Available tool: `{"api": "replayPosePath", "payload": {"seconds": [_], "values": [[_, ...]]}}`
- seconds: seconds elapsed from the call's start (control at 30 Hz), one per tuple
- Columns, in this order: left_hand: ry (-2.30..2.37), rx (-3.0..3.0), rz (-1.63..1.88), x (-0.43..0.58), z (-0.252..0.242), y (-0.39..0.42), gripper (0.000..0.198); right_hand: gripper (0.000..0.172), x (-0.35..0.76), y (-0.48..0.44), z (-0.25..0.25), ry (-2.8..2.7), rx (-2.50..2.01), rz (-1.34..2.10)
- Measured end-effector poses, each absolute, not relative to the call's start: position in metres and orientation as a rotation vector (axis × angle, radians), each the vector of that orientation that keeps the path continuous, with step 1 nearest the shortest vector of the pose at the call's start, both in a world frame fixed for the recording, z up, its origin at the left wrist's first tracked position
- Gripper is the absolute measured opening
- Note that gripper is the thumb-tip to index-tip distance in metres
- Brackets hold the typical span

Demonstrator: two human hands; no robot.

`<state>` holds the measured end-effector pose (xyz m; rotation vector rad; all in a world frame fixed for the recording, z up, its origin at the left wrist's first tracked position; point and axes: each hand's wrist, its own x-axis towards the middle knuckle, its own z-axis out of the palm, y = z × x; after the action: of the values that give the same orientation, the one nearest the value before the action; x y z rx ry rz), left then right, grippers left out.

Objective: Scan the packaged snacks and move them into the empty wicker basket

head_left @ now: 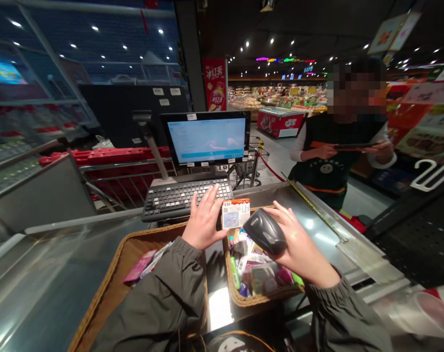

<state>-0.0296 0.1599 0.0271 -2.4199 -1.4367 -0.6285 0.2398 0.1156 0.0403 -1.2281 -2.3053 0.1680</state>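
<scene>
A long shiny steel checkout counter runs across the view. On it sit two woven baskets. The left basket is big and holds only a pink packet or two. The right basket is smaller and is full of small bright packets. Behind them are a computer screen and a dark keyboard. A person in a dark apron stands on the far side of the counter, well apart, holding a flat thing in both hands.

The right hand hovers over the right basket with its fingers wrapped tight around a black barcode scanner. The scanner looks hard, smooth and a bit rounded, so it could slip; the grip around its fat middle looks like a good place to hold it. It seems light enough for one hand. Its front end points toward the left hand.

The left hand is raised just in front of the keyboard, wrist bent up, fingers long and close together. It pinches a small flat packet by its left edge, thumb in front. The packet looks thin, light and bendy, so holding the edge softly should do. It stands upright, its printed back facing the camera, just beside the scanner's nose
</scene>
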Motion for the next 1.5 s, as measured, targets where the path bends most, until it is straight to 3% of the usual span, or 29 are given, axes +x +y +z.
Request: {"api": "replayPosePath", "payload": {"seconds": [0.63,0.87,1.17,1.37,1.5], "values": [[-1.629,-2.237,-0.517,-0.150,0.032,0.092,0.073,0.055,0.109,0.094,0.055,-2.472,-0.965,0.152],[-1.655,-2.225,-0.523,-0.172,0.028,0.082,0.071,0.040,0.083,0.090,0.061,-2.529,-0.897,0.179],[-1.698,-2.207,-0.507,-0.188,0.021,0.069,0.075,0.054,0.066,0.085,0.058,-2.551,-0.860,0.208],[-1.737,-2.194,-0.492,-0.194,0.019,0.064,0.074,0.049,0.061,0.083,0.058,-2.571,-0.848,0.234],[-1.736,-2.177,-0.507,-0.199,0.016,0.063,0.073,0.055,0.062,0.083,0.056,-2.562,-0.832,0.224]]}}
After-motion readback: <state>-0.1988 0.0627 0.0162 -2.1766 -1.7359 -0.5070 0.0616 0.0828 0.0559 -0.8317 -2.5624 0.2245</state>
